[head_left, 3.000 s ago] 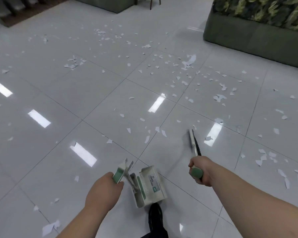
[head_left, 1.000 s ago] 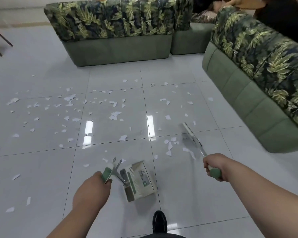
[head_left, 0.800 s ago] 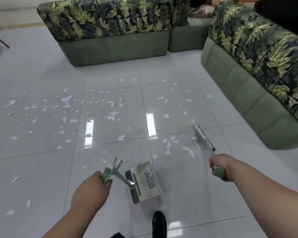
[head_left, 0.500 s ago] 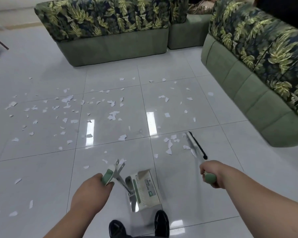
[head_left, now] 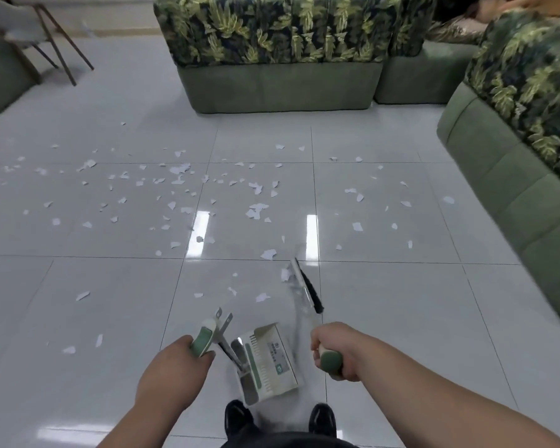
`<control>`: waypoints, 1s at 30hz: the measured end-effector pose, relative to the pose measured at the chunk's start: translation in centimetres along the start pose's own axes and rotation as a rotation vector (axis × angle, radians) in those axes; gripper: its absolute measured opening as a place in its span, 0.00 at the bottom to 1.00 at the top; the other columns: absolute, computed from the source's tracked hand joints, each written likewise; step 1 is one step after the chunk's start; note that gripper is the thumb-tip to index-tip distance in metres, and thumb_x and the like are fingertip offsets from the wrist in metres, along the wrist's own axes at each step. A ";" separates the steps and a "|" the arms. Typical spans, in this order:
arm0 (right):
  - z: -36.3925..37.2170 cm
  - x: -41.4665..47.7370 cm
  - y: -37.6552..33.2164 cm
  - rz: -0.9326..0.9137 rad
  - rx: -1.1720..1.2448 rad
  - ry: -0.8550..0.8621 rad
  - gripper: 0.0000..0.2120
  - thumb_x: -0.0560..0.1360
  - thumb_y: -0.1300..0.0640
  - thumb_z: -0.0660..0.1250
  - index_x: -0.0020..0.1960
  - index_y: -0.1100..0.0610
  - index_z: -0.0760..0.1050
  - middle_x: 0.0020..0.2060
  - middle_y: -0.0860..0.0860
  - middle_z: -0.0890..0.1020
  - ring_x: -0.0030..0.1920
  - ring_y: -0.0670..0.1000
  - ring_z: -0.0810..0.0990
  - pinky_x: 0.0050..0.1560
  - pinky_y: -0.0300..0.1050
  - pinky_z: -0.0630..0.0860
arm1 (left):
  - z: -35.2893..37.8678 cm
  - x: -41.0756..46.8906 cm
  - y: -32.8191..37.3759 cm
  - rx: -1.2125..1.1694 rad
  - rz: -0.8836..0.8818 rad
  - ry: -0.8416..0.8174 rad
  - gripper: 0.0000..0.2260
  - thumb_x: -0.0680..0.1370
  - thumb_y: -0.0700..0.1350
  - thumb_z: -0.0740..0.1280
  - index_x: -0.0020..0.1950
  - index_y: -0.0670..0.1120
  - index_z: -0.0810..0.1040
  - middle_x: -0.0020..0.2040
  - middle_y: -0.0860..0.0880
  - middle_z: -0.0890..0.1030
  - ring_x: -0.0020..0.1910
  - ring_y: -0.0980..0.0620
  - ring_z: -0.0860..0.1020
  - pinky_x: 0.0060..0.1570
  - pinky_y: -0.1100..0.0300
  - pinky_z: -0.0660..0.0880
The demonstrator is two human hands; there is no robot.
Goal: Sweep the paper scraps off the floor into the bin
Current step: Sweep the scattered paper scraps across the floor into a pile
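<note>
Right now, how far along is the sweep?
Barely started. Done: nothing I can confirm; can't tell whether the dustpan holds anything. In hand: left hand grips the dustpan handle, right hand grips the broom, its head down beside a few scraps ahead of the dustpan. Left: many more litter the tiles up to the sofa; no bin in view.

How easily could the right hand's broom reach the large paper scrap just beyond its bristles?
Probably yes: the right hand grips the broom, and only bare floor separates it from that scrap.
</note>
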State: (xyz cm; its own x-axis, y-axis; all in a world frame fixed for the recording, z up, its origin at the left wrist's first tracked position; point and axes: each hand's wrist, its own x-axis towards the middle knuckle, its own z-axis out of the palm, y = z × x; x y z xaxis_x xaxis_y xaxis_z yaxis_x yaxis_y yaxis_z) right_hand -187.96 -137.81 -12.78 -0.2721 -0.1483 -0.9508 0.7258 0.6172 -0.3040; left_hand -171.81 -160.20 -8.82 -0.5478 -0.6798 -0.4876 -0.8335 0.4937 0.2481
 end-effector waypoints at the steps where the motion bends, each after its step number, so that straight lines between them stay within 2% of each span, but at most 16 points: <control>1: 1.2 -0.2 -0.9 -0.007 0.001 -0.022 0.05 0.71 0.66 0.62 0.44 0.58 0.74 0.34 0.55 0.78 0.26 0.51 0.78 0.33 0.39 0.69 | -0.3 0.2 -0.9 -0.007 -0.011 0.003 0.13 0.77 0.55 0.65 0.40 0.46 0.73 0.35 0.48 0.79 0.36 0.50 0.78 0.33 0.58 0.70; 3: 3.4 -0.4 -2.5 -0.012 0.010 -0.070 0.06 0.71 0.65 0.63 0.45 0.57 0.75 0.33 0.54 0.78 0.24 0.50 0.76 0.30 0.37 0.69 | -0.9 0.6 -2.8 -0.015 -0.034 0.007 0.13 0.76 0.55 0.66 0.41 0.46 0.73 0.35 0.49 0.79 0.36 0.50 0.78 0.33 0.58 0.70; 7: 6.6 -0.6 -4.7 0.016 0.118 -0.151 0.13 0.70 0.64 0.64 0.54 0.58 0.75 0.32 0.53 0.79 0.24 0.48 0.74 0.25 0.37 0.68 | -2.2 1.6 -6.0 -0.042 -0.082 0.012 0.13 0.77 0.55 0.66 0.41 0.46 0.73 0.36 0.48 0.79 0.35 0.50 0.77 0.33 0.57 0.69; 10: 7.8 -1.2 -5.7 0.010 0.132 -0.163 0.14 0.71 0.65 0.64 0.57 0.59 0.74 0.30 0.54 0.78 0.23 0.48 0.72 0.23 0.36 0.67 | -3.3 2.8 -8.2 -0.052 -0.102 0.015 0.13 0.77 0.54 0.65 0.41 0.46 0.72 0.35 0.49 0.78 0.36 0.50 0.77 0.33 0.57 0.68; 16: 8.6 -2.2 -6.6 -0.032 0.027 -0.023 0.17 0.71 0.65 0.63 0.59 0.59 0.77 0.31 0.55 0.78 0.24 0.50 0.71 0.25 0.37 0.65 | -4.7 5.1 -11.8 -0.067 -0.116 -0.004 0.13 0.78 0.55 0.65 0.41 0.47 0.72 0.37 0.50 0.78 0.37 0.50 0.77 0.34 0.57 0.69; 20: 9.5 -1.7 -5.5 -0.029 -0.012 0.115 0.19 0.71 0.67 0.63 0.61 0.55 0.75 0.35 0.56 0.78 0.26 0.52 0.74 0.26 0.36 0.70 | -5.2 6.4 -14.1 -0.074 -0.116 -0.016 0.12 0.77 0.55 0.64 0.41 0.48 0.72 0.37 0.50 0.78 0.37 0.50 0.77 0.34 0.57 0.69; 24: 12.5 -0.5 -4.1 0.046 0.015 0.194 0.10 0.73 0.66 0.63 0.53 0.59 0.74 0.42 0.58 0.78 0.28 0.53 0.79 0.29 0.37 0.72 | -5.3 7.6 -16.0 -0.050 -0.099 -0.025 0.12 0.78 0.55 0.65 0.41 0.47 0.72 0.37 0.50 0.78 0.36 0.50 0.77 0.34 0.57 0.69; 27: 14.9 0.3 -4.0 0.087 0.081 0.215 0.09 0.73 0.66 0.62 0.52 0.57 0.72 0.42 0.58 0.79 0.25 0.52 0.80 0.32 0.39 0.71 | -4.8 8.1 -17.4 -0.039 -0.088 -0.036 0.12 0.78 0.55 0.64 0.42 0.48 0.71 0.38 0.50 0.78 0.37 0.50 0.77 0.35 0.57 0.70; 30: 17.8 0.6 -4.3 0.160 0.180 0.221 0.11 0.72 0.66 0.64 0.53 0.57 0.73 0.40 0.57 0.81 0.34 0.53 0.81 0.34 0.41 0.74 | -4.9 8.6 -19.1 -0.067 -0.103 -0.033 0.12 0.78 0.54 0.65 0.41 0.48 0.70 0.37 0.50 0.78 0.37 0.50 0.77 0.35 0.57 0.69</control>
State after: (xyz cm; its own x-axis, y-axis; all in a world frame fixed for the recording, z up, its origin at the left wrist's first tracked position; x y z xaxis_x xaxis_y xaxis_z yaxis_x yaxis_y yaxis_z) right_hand -179.95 -154.32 -13.10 -0.2623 0.1233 -0.9571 0.8651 0.4695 -0.1766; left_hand -160.99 -178.11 -13.68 -0.4577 -0.7061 -0.5403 -0.8886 0.3842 0.2506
